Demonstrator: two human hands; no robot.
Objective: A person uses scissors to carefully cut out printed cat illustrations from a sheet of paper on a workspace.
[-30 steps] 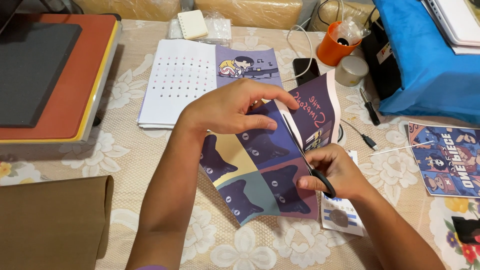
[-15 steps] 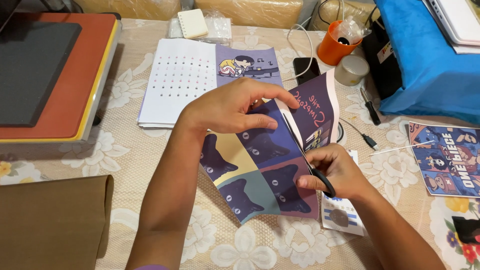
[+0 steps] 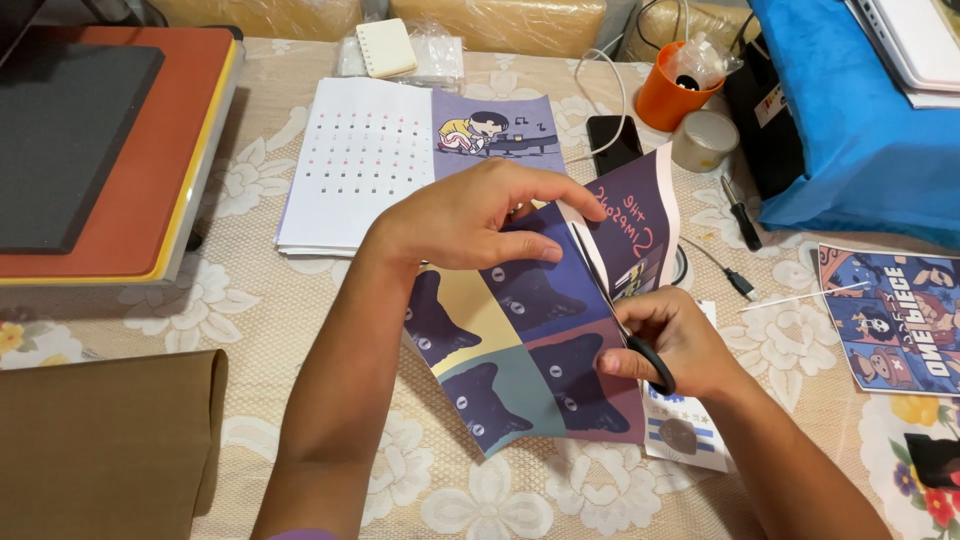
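My left hand (image 3: 470, 215) pinches the upper part of a printed sheet (image 3: 520, 350) that shows several black cats in coloured squares. My right hand (image 3: 665, 345) grips black-handled scissors (image 3: 648, 362), whose blades run up into the sheet along a cut line. To the right of the cut, a dark purple flap of the sheet (image 3: 635, 225) with pink lettering curls upward. The sheet is lifted a little above the lace tablecloth.
A white dotted sheet (image 3: 355, 165) and a purple cartoon print (image 3: 495, 130) lie behind. A heat press (image 3: 100, 150) stands at left, a brown sheet (image 3: 100, 440) at front left. An orange cup (image 3: 665, 95), phone (image 3: 612, 140), tape roll (image 3: 703, 140), blue-covered box (image 3: 850, 110) and poster (image 3: 900, 315) sit right.
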